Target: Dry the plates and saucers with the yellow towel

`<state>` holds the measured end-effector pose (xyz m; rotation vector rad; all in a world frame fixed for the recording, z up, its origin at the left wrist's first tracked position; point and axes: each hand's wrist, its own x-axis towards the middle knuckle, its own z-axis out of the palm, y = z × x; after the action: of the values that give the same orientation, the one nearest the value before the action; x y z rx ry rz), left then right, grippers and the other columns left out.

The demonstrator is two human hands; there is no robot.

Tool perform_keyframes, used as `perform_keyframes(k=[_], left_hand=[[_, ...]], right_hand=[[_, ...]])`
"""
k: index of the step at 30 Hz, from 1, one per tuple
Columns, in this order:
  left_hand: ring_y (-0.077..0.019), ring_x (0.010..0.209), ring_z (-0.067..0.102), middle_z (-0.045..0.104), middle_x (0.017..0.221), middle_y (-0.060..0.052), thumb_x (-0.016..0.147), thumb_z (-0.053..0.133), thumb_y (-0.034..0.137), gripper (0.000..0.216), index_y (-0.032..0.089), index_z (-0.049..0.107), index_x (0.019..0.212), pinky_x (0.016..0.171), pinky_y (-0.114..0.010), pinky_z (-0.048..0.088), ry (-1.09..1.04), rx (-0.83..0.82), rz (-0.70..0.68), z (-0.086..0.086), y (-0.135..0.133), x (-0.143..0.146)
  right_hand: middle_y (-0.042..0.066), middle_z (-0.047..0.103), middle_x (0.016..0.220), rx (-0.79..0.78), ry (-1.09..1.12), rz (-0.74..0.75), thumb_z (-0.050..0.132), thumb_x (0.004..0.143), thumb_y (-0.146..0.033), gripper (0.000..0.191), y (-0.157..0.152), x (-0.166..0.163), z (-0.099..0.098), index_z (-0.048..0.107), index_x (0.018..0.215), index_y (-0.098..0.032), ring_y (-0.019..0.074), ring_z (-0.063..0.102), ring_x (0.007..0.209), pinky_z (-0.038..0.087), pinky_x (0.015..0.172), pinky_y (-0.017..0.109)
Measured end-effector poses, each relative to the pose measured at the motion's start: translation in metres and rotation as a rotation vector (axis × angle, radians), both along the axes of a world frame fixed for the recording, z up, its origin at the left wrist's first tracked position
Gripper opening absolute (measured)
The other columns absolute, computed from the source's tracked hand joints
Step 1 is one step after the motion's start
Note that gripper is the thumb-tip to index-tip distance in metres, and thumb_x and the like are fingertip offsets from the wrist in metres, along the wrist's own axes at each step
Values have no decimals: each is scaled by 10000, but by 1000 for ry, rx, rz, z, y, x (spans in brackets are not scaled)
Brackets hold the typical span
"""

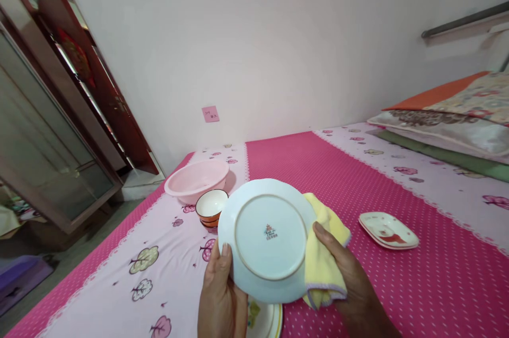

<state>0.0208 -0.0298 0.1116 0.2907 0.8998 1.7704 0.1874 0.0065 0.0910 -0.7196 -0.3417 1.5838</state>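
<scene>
A white plate (pixel 270 237) is held up with its underside toward me, showing a foot ring and a small printed mark. My left hand (pixel 223 290) grips its lower left rim, thumb on the underside. On the right side, my right hand (pixel 345 269) pinches a yellow cloth (pixel 324 258) against the plate's edge. Partly hidden below the held plate lie other plates (pixel 265 322) with a yellow rim and a printed pattern. Behind its left edge stand stacked orange bowls (pixel 212 205) with white insides.
A pink basin (pixel 196 180) sits behind the bowls, near the wall. Small squarish dishes (pixel 388 230) are stacked on the pink bedsheet (pixel 445 274) to the right. Pillows (pixel 449 126) are piled at the far right. A purple container (pixel 24 282) is on the floor at left.
</scene>
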Motion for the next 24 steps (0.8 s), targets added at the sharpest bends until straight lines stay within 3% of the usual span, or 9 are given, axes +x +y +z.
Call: perform_keyframes(k=[9,14,20,24], left_hand=[[-282,1287,657,725,1358,-126,984,631,296,490,251,582,1469,1086,-394,551,-117,93,-82,3,0,7],[-256,1327,629,703,1396,-92,1029,550,267,450,266,574,1478,1178,-396,463,-212,128,-122,4,0,10],[-248,1299,650,697,1406,-57,952,642,109,619,335,517,1514,1192,-392,448,-266,167,-155,-2,-2,11],[-254,1297,650,685,1424,-47,919,686,93,699,364,483,1532,1192,-388,450,-272,181,-157,1,-3,13]], right_hand=[[104,812,1120,-54,68,-29,920,667,-384,759,1,-4,6,662,1350,-174,370,779,1013,682,796,438],[100,801,1164,-51,95,-43,930,663,-400,840,1,-5,7,623,1414,-184,369,752,1098,669,862,425],[97,790,1202,-100,177,-47,900,701,-350,810,-1,-8,13,603,1437,-190,371,742,1123,663,889,457],[94,797,1178,-132,185,-55,897,693,-349,780,-3,-9,15,629,1408,-192,369,741,1126,664,892,448]])
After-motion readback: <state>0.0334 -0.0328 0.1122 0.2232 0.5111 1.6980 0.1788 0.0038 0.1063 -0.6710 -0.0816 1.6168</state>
